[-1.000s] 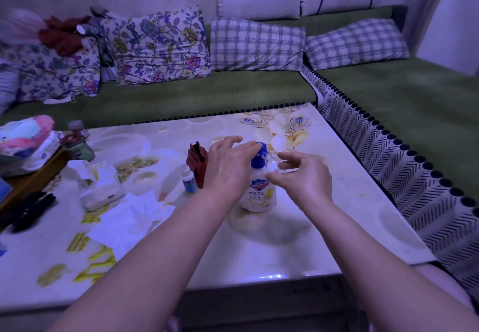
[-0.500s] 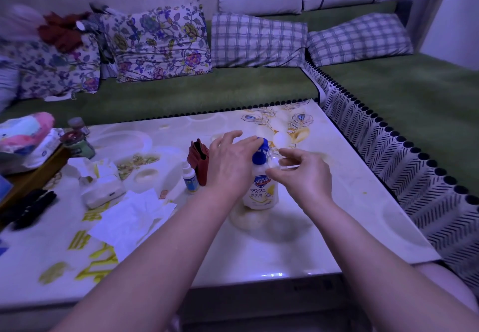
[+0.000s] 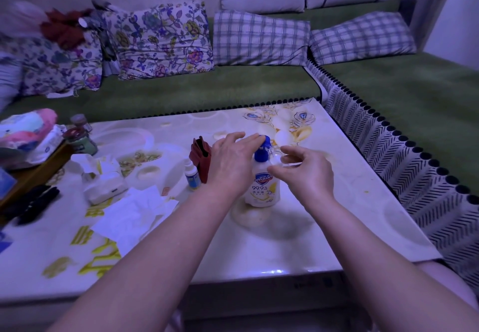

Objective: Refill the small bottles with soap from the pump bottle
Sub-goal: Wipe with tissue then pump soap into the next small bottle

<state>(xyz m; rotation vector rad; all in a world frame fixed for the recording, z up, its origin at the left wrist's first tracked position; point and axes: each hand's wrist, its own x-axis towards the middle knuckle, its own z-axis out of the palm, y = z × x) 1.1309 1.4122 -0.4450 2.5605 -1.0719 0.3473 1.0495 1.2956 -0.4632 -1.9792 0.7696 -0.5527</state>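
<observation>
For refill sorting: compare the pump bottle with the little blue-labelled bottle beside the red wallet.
The pump bottle is taller and wider than the little bottle. It has a blue pump head under the left hand; the little bottle has a white cap, untouched. Both stand upright.

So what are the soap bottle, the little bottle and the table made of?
Soap bottle: probably smooth white plastic, with a printed label and a blue pump.
Little bottle: see-through, so clear plastic or glass.
Table: glossy, maybe glass or polished stone; light glints off its front edge.
</observation>
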